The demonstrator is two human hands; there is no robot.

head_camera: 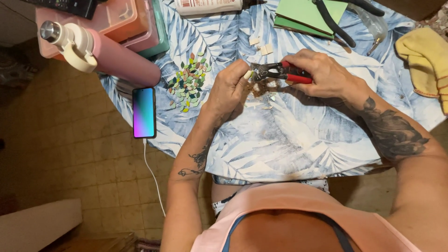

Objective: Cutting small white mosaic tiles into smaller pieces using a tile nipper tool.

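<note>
My right hand [322, 74] grips red-handled nippers [280, 71], jaws pointing left. My left hand [231, 88] pinches a small pale tile piece [248, 74] right at the jaws. Under the hands lies a little heap of brown and pale chips [262, 88] on the leaf-print tablecloth [280, 140]. Left of my left hand is a cluster of several small green, pink and yellow leaf-shaped tile pieces [189, 81].
A phone [143, 112] with a lit screen and white cable lies at the table's left edge. A pink bottle [102, 49], plastic boxes [130, 23], green sheets [305, 14], black pliers [333, 21], a white bottle [207, 5] and a yellow cloth [427, 60] ring the far side.
</note>
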